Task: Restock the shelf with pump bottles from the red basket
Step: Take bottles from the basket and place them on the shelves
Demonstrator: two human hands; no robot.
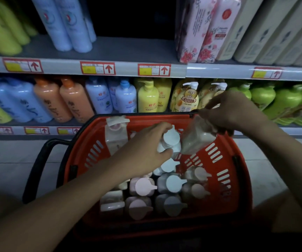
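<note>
A red basket (217,160) with black handles sits on the floor below the shelves, holding several upright pump bottles (144,188) with pale pink and white tops. My left hand (146,151) reaches into the basket's far half and grips a white-capped pump bottle (170,140). My right hand (233,110) holds a cream-coloured pump bottle (195,139) by its top, tilted, lifted above the basket's far right rim. The upper shelf (121,50) has a dark gap between blue bottles and pink floral packs.
The upper shelf carries green and blue bottles (66,22) at left, pink floral packs (206,31) and cream bottles at right. The lower shelf (19,130) is packed with blue, orange, yellow and green pump bottles. Price tags line both shelf edges. Light floor tiles surround the basket.
</note>
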